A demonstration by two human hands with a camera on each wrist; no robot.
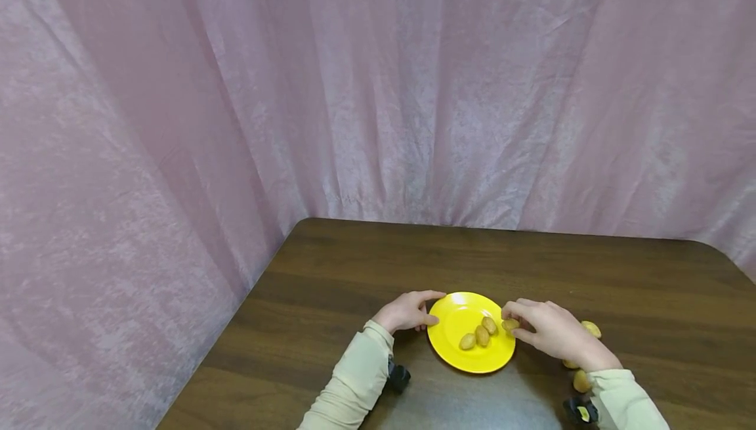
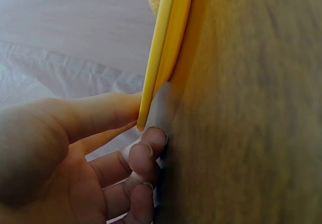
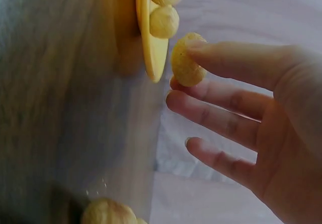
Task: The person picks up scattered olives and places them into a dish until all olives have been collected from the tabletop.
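Note:
A yellow plate [image 1: 457, 358] lies on the wooden table with three small potatoes [image 1: 482, 336] on it. At its left rim, my left hand [image 1: 407, 310] holds the edge; the left wrist view shows the thumb [image 2: 113, 110] against the rim's upper face and the other fingers curled close by its underside. My right hand [image 1: 552, 328] pinches another small potato [image 3: 186, 60] between thumb and fingertips, just over the plate's right edge. The right wrist view shows that potato apart from the plate, its ring and little fingers spread loosely.
More potatoes lie on the table right of the plate, one potato [image 1: 590, 329] beyond the right wrist and another potato [image 1: 581, 381] near the sleeve; the right arm partly hides them. A pink curtain [image 1: 378, 88] hangs behind the wooden table [image 1: 354, 253].

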